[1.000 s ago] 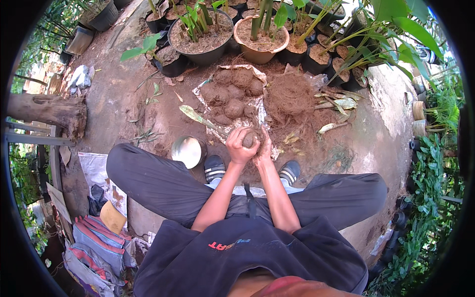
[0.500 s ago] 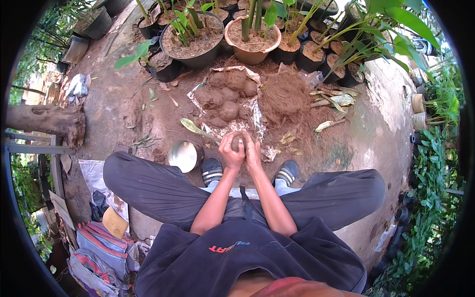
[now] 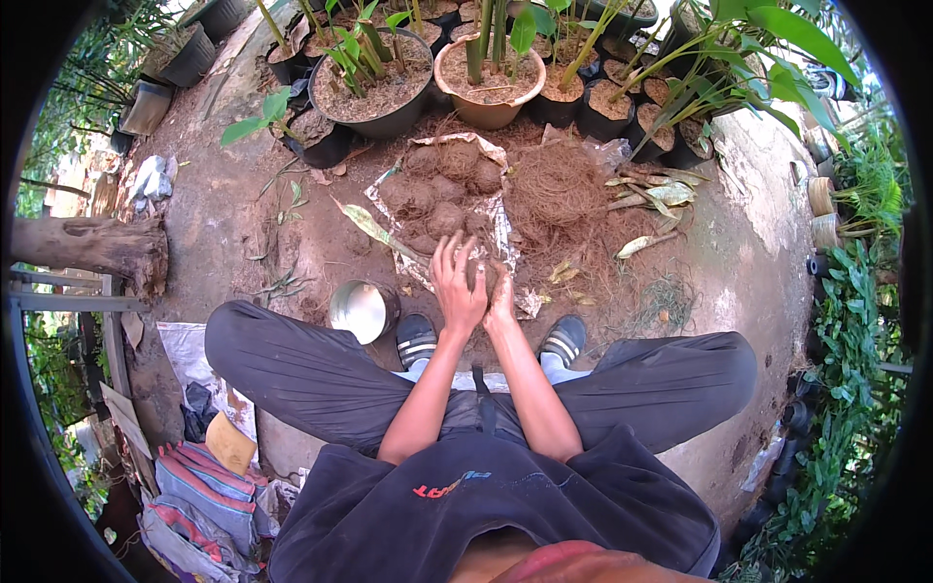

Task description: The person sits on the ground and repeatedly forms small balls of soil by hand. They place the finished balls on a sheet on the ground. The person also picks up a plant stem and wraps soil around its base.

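A brown ball of soil [image 3: 476, 276] sits between my two hands, above the near end of a spread-out sack. My left hand [image 3: 455, 288] has its fingers stretched out and apart, its palm side against the ball. Cupped round the ball's other side is my right hand [image 3: 500, 295], its fingertips dirty with soil. Just beyond lie several fibre-wrapped balls [image 3: 447, 189], grouped on the pale, soiled sack [image 3: 498, 220]. To their right is a loose heap of brown fibre [image 3: 556, 185].
A pail with whitish contents [image 3: 363, 309] stands by my left foot. Potted plants [image 3: 373, 92] line the far side. Dry leaves [image 3: 673, 194] lie right of the fibre. A log [image 3: 92, 255] juts in at left, above folded striped cloth [image 3: 204, 496].
My left hand has opened from its grip round the ball, its fingers now extended forward. My right hand stays cupped at the ball, slightly lower.
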`<state>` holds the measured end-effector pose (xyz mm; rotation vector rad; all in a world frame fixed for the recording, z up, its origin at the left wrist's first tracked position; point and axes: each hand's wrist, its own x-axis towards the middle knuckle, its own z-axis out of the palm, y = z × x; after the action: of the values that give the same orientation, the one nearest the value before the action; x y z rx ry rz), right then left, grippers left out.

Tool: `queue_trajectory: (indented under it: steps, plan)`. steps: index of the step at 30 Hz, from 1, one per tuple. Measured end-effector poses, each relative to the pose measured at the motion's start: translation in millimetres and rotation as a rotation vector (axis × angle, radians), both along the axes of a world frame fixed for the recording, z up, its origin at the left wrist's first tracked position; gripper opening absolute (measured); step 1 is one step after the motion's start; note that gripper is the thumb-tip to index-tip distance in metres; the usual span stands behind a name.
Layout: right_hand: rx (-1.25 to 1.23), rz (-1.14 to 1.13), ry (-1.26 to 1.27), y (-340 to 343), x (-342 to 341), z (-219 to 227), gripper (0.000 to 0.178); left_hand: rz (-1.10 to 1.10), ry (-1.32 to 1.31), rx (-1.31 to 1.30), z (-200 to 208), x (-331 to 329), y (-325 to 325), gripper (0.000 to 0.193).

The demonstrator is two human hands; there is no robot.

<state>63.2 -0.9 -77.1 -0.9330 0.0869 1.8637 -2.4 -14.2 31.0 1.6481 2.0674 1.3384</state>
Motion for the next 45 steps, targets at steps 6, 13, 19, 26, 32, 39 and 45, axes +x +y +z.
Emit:
queue_trajectory:
  steps: [6, 13, 19, 26, 32, 39, 45]
  plan:
    - [0.005, -0.03, -0.003, 14, 8, 49, 0.04, 0.486, -0.692, 0.021, -40, 11, -12, 0.054]
    - [0.103, -0.053, 0.067, 4, -1, 56, 0.035, 0.15, -1.476, -0.106, -67, 12, -10, 0.051]
    - [0.204, 0.045, 0.049, -7, -9, 57, 0.035, 0.234, -1.445, -0.004, -60, 5, -13, 0.051]
    - [0.156, 0.051, 0.226, -1, -8, 90, 0.037, 0.116, -1.447, 0.028, -39, -2, -9, 0.051]
    - [0.465, 0.121, -0.386, 1, -7, 88, 0.032, 0.068, -1.809, 0.047, -63, -5, -14, 0.054]
    - [0.62, -0.051, -0.997, -10, -11, 95, 0.025, 0.229, -1.549, -0.088, -65, -16, -14, 0.048]
    - [0.473, -0.004, -0.542, 3, -4, 77, 0.033, 0.112, -1.576, -0.066, -29, -6, -14, 0.039]
